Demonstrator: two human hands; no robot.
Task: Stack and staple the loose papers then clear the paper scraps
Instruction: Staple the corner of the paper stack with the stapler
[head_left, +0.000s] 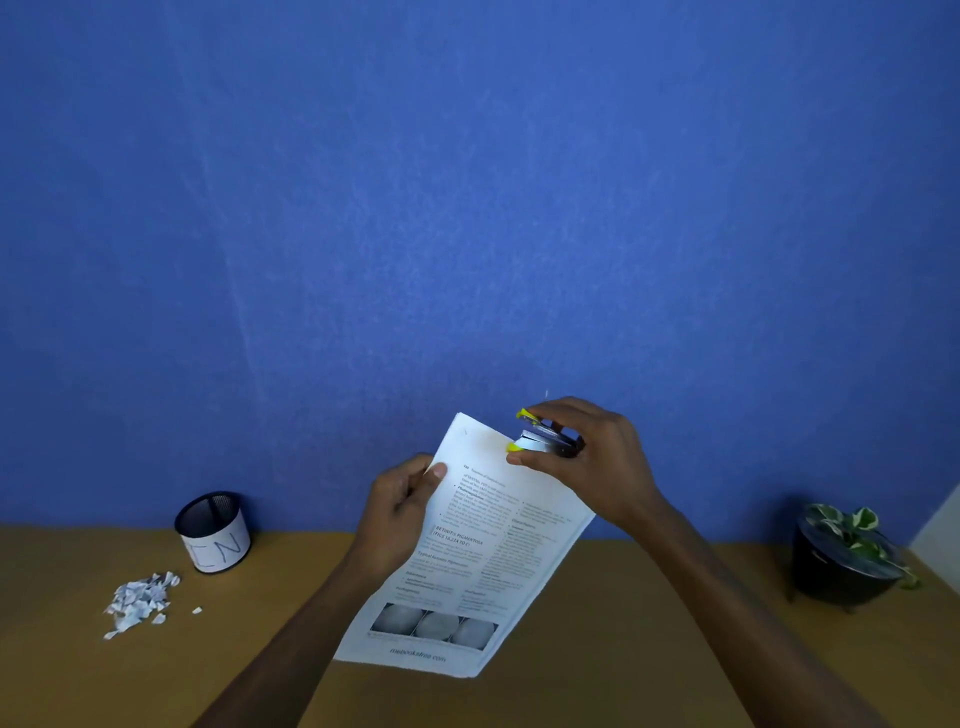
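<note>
A stack of papers (467, 561) is being held above the table, long axis slanting near-left to far-right, pinched at its left edge by the left hand (400, 509), while a stapler (545, 439) is being squeezed over its far-right corner by the right hand (592, 457).

Light: dim, soft and even; blue wall (467, 182) brightest toward 12 o'clock.
Shadows: faint dark patch on the wall behind the stapler (548, 439); forearms dark toward 6 o'clock.
Focus: small print on the papers (467, 561) smeared, unreadable.
Distortion: desk edge (675, 548) bows; wide-angle stretch at corners.
</note>
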